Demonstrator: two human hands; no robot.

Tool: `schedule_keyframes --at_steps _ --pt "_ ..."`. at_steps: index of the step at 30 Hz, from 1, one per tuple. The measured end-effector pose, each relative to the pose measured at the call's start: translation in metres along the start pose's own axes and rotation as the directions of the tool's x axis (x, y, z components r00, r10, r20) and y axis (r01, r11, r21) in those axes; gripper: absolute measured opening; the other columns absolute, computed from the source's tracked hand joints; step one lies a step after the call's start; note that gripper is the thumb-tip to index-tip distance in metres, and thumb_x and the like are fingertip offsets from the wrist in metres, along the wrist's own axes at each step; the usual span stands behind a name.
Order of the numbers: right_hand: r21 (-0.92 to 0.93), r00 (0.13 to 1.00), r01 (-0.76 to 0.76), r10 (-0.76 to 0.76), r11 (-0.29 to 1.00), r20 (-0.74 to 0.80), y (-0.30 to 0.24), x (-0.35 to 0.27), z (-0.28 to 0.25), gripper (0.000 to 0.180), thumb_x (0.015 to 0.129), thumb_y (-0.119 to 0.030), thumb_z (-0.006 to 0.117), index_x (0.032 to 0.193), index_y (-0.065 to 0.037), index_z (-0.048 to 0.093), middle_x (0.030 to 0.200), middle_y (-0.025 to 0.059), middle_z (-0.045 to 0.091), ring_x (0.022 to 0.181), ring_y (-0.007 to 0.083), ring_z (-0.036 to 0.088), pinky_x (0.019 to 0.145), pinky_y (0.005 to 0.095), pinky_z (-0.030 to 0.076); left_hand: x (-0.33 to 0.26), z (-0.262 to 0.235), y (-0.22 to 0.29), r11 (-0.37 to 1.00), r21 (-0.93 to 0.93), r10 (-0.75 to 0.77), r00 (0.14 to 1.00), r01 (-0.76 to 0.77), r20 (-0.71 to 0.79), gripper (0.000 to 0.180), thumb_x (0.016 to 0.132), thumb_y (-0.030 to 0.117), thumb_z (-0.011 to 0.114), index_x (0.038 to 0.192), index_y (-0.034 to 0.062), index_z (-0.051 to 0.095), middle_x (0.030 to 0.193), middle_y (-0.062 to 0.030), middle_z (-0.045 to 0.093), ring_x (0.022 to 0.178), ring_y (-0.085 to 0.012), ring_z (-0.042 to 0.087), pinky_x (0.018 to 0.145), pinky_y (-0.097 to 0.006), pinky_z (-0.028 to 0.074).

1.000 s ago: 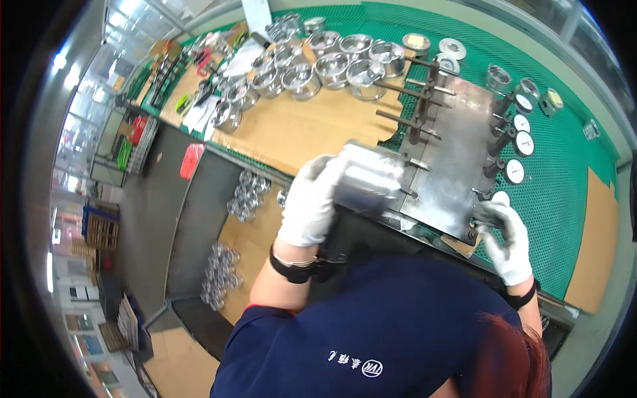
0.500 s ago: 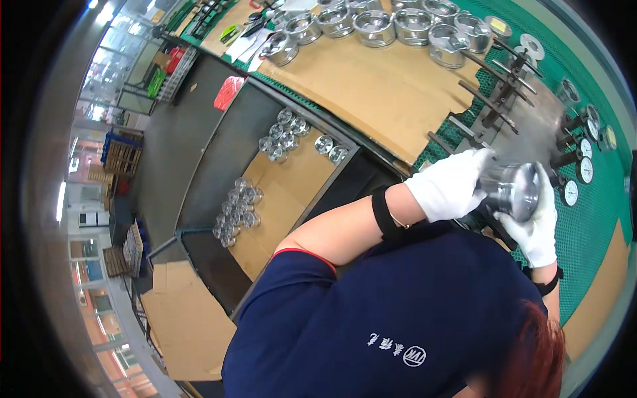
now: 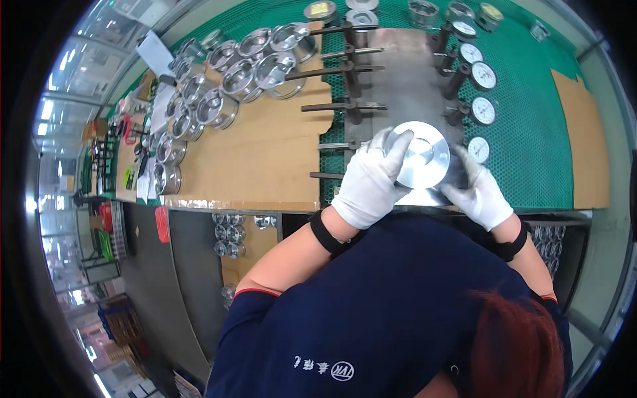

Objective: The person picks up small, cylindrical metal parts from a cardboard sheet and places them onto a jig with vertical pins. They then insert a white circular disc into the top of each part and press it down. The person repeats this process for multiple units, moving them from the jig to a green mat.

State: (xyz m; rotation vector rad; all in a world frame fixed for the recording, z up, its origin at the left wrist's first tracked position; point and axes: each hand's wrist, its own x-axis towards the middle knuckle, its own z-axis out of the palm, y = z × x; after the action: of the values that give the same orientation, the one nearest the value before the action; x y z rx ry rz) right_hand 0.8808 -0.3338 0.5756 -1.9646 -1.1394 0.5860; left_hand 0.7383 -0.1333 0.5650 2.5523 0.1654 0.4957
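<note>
A shiny round metal piston [image 3: 423, 156] is tilted with its flat, bright face up, over the near end of a grey metal plate. My left hand [image 3: 373, 180], in a white glove, grips its left side with fingers on the rim. Also gloved in white, my right hand [image 3: 483, 196] curls round the piston's right side, thumb low; its fingertips are partly blurred. Dial gauges [image 3: 483, 111] on dark stands line the plate's right side. On its left, several dark rods on posts [image 3: 352, 106] point across.
Several pistons [image 3: 217, 108] stand on brown cardboard [image 3: 265, 156] at the left. Green mesh matting [image 3: 527, 132] covers the bench. Another cardboard sheet [image 3: 580, 139] lies far right. More metal parts [image 3: 229, 232] sit on a lower level below the bench's front edge.
My view has swung to the right, facing the bench squarely. The piston has turned from side-on to showing its flat face and is over the plate, with both hands still at it.
</note>
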Motion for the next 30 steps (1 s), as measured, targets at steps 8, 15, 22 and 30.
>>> schedule_keyframes --at_steps 8,15,22,30 --pt "0.595 0.856 -0.517 0.361 0.616 0.370 0.001 -0.006 0.013 0.098 0.093 -0.004 0.064 0.163 -0.007 -0.004 0.113 0.0156 0.060 0.083 0.0202 0.070 0.070 0.0349 0.065 0.025 0.018 -0.010 0.990 -0.109 0.078 0.992 -0.089 -0.102 0.093 0.066 0.013 0.087 0.147 0.0057 0.041 0.138 -0.0335 0.049 0.124 -0.0501 0.053 0.103 -0.050 0.047" --pt "0.603 0.859 -0.512 0.365 0.613 0.359 0.001 -0.007 0.016 0.098 0.092 -0.003 0.065 0.163 -0.007 -0.003 0.113 0.0151 0.059 0.082 0.0208 0.070 0.067 0.0341 0.064 0.029 0.016 -0.009 0.978 -0.190 0.072 0.991 -0.092 -0.110 0.091 0.066 0.005 0.086 0.146 0.0059 0.042 0.138 -0.0329 0.048 0.124 -0.0506 0.053 0.102 -0.050 0.048" --pt "0.585 0.859 -0.512 0.372 0.630 0.351 0.000 -0.007 0.015 0.096 0.092 -0.004 0.065 0.163 -0.006 0.000 0.115 0.0159 0.059 0.083 0.0209 0.071 0.066 0.0334 0.064 0.032 0.017 -0.012 0.974 -0.204 0.076 0.992 -0.095 -0.097 0.091 0.066 0.006 0.087 0.145 0.0065 0.042 0.137 -0.0325 0.047 0.122 -0.0505 0.053 0.101 -0.049 0.050" --pt "0.587 0.848 -0.530 0.388 0.612 0.361 -0.004 -0.005 0.013 0.097 0.091 -0.005 0.066 0.163 -0.005 0.001 0.116 0.0161 0.059 0.084 0.0203 0.071 0.069 0.0341 0.064 0.031 0.019 -0.010 0.977 -0.188 0.075 0.990 -0.097 -0.120 0.090 0.067 0.010 0.086 0.146 0.0076 0.042 0.138 -0.0332 0.047 0.122 -0.0505 0.054 0.101 -0.049 0.050"
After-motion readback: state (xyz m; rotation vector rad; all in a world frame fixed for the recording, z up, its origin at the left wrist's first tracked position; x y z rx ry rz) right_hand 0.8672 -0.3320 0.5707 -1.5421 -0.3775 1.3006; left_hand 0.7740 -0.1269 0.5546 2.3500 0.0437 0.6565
